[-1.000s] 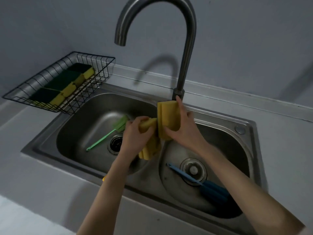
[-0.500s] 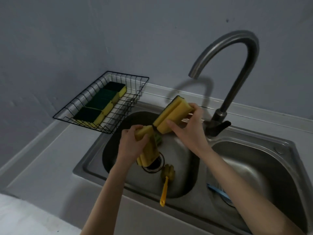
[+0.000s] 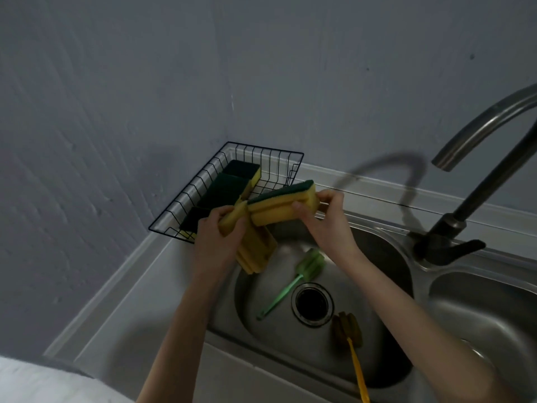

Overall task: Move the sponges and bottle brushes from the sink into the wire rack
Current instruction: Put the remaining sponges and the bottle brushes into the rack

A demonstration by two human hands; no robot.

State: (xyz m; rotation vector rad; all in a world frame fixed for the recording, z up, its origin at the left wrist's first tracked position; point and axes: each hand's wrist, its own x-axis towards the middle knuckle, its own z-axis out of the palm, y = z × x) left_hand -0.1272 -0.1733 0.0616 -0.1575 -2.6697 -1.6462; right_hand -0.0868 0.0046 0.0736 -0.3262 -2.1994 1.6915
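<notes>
My left hand [image 3: 216, 239] grips a yellow sponge [image 3: 255, 251] that hangs down over the left edge of the sink. A second yellow sponge with a green pad [image 3: 283, 203] is held by its right end in my right hand [image 3: 325, 219], lying almost level next to the black wire rack [image 3: 186, 196]. Three green-topped sponges [image 3: 229, 184] lie in a row in the rack. A green bottle brush [image 3: 293, 282] and a yellow-handled bottle brush [image 3: 350, 341] lie in the left basin [image 3: 261, 324], either side of the drain.
The rack stands on the grey counter in the wall corner, left of the sink. A curved steel tap [image 3: 476, 181] rises at the right behind the divider. The right basin [image 3: 479, 309] shows at the frame edge.
My view has swung left. Both hands have carried their sponges up and left, from over the basin to the rack's near corner. The right sponge has tipped from slanted to nearly level.
</notes>
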